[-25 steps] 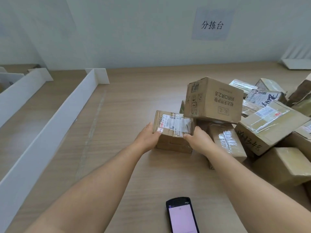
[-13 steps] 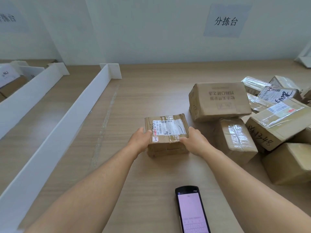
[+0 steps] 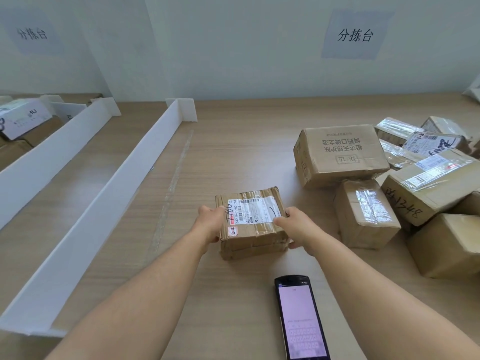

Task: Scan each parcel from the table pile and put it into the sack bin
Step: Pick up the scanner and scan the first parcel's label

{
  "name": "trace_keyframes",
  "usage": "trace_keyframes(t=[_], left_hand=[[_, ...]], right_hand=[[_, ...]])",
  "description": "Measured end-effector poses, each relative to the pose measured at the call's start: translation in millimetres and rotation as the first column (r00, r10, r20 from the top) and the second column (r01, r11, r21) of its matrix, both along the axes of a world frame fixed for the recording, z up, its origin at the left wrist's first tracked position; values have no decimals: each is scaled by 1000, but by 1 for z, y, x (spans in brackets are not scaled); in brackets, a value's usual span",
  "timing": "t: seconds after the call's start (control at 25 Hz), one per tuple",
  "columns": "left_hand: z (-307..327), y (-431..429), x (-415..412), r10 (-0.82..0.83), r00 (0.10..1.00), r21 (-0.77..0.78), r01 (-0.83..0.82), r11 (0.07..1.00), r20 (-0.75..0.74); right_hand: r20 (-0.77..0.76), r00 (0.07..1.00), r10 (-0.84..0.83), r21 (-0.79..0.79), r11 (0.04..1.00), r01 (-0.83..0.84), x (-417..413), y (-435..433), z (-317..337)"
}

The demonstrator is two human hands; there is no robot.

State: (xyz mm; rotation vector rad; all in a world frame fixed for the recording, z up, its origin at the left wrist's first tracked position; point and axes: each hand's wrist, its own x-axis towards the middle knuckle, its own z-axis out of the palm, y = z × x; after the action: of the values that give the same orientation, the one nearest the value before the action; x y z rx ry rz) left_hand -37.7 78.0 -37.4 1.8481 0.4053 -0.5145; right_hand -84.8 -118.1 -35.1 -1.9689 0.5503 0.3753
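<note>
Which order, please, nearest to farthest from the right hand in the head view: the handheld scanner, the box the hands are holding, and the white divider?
From the right hand:
1. Held box, gripped at its right side.
2. Handheld scanner, on the table nearer the person.
3. White divider, far off to the left.

I get one view only, worn on the head: it looks forward and down, close over the bench (image 3: pixel 233 152), wall across the frame's top, both forearms entering from the bottom.
</note>
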Motion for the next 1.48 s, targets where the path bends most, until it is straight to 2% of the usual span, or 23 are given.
trace_keyframes(t=[0.16, 0.28, 0.36, 0.44, 0.56, 0.68, 0.8, 0.92, 0.96, 1.04, 1.08, 1.2, 1.32, 1.4, 1.48], left_hand=[[7, 4, -7, -63, 997, -19, 64, 998, 43], [15, 6, -8, -13, 990, -89, 26, 996, 141], [17, 6, -6, -34, 979, -17, 38, 999, 200], [17, 5, -7, -153, 954, 175, 109, 978, 258], [18, 5, -7, -398, 878, 495, 230, 838, 266], [29, 2, -9, -605, 785, 697, 359, 621, 136], [40, 3, -11, -658, 747, 719, 407, 563, 92], [47, 11, -6, -687, 721, 743, 507, 437, -89], [47, 14, -3, -695, 711, 744, 521, 419, -106], [44, 22, -4, -700, 710, 714, 530, 458, -78], [43, 27, -7, -689, 724, 673, 527, 519, -36], [39, 48, -18, -554, 823, 378, 477, 793, 123], [34, 73, -33, -330, 930, 100, 317, 943, 164], [26, 88, -43, -225, 964, -2, 228, 974, 139], [17, 99, -52, -163, 979, -70, 172, 983, 123]], right_hand=[[41, 985, -169, 261, 953, 153, -1, -7, 1], [95, 981, -170, 308, 942, 134, -8, -6, 3], [115, 989, -91, 302, 952, 53, -14, -1, 5], [130, 989, -76, 304, 952, 33, -17, 3, 5], [150, 984, -91, 283, 958, 45, -19, 4, 8], [162, 985, -63, 250, 968, 21, -21, -1, 10], [191, 981, -18, 206, 978, -23, -22, 1, 13], [243, 969, 50, 161, 983, -91, -19, 7, 16], [257, 963, 78, 138, 984, -116, -19, 11, 19], [279, 951, 131, 97, 982, -164, -20, 18, 24], [287, 950, 124, 71, 986, -150, -20, 21, 25], [295, 952, -77, -29, 996, 90, -28, 16, 19], [108, 960, -260, -94, 958, 270, -54, -3, -1], [-75, 938, -338, -71, 940, 333, -80, -6, -17], [-206, 915, -347, -106, 937, 332, -107, -3, -32]])
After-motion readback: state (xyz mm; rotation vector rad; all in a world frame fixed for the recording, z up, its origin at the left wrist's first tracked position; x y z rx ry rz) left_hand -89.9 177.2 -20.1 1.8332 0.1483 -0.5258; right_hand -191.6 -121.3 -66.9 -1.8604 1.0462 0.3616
